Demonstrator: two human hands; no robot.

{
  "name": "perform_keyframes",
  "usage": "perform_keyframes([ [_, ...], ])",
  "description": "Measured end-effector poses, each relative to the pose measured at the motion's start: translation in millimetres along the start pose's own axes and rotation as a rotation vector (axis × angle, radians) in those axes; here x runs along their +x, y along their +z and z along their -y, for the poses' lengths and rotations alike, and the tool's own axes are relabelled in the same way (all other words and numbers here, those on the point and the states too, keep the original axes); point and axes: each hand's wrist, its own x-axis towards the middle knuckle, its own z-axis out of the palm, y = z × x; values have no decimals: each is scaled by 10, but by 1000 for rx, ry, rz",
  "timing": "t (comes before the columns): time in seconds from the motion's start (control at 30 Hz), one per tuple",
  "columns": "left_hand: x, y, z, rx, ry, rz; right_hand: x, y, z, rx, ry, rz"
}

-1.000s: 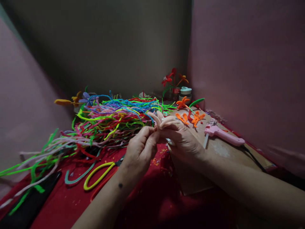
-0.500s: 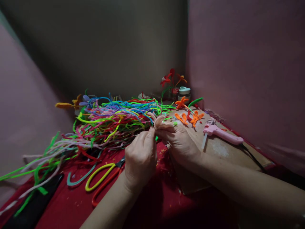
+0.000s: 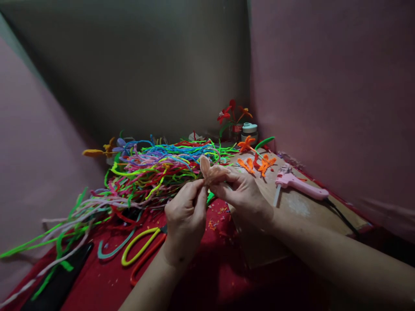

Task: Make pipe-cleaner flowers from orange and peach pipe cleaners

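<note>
A pale peach pipe-cleaner flower [image 3: 205, 165] is held up between both hands at the middle of the view. My left hand [image 3: 188, 211] pinches its base between thumb and forefinger. My right hand [image 3: 244, 196] grips a petal from the right side, its fingers bent around the fuzzy stem. Part of the flower is hidden behind the fingertips. Just left of my left wrist lie scissors [image 3: 139, 246] with one yellow and one red handle loop, on the red cloth [image 3: 220, 268].
Behind the hands spreads a heap of coloured pipe cleaners [image 3: 152, 168]. On the board [image 3: 298, 207] to the right lie orange flower pieces [image 3: 266, 163] and a pink glue gun [image 3: 301, 186] with its cord. A lidded jar [image 3: 249, 131] and red flowers [image 3: 224, 114] stand at the back.
The flower has turned so that one petal now points upward. My right hand has shifted its grip, its fingers more spread along the petals. The whole view has shifted slightly.
</note>
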Motion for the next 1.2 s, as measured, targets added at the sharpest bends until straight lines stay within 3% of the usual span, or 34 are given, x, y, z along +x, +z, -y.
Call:
perform_keyframes([
  [0.1,29,-16,-63,-188,-270,51,7,-23,29,-62,-75,6],
  [0.2,51,-15,-134,-340,-463,65,16,-38,46,-125,-133,-77],
  [0.33,55,-3,-168,-581,-645,78,44,-37,38,13,-18,-116],
  [0.53,94,-32,-100,-954,-796,200,105,-60,-3,528,384,181],
  [0.7,129,-43,7,-1124,-929,484,114,-113,-4,654,476,323],
  [0.83,142,-52,63,-1164,-947,623,92,-89,-52,714,508,309],
  [0.93,168,-61,30,-1098,-950,622,86,-50,-90,741,494,249],
  [1.07,161,-31,-75,-862,-815,432,98,-12,-127,769,450,114],
  [1.2,56,59,-72,-462,-453,225,98,25,-134,777,392,40],
])
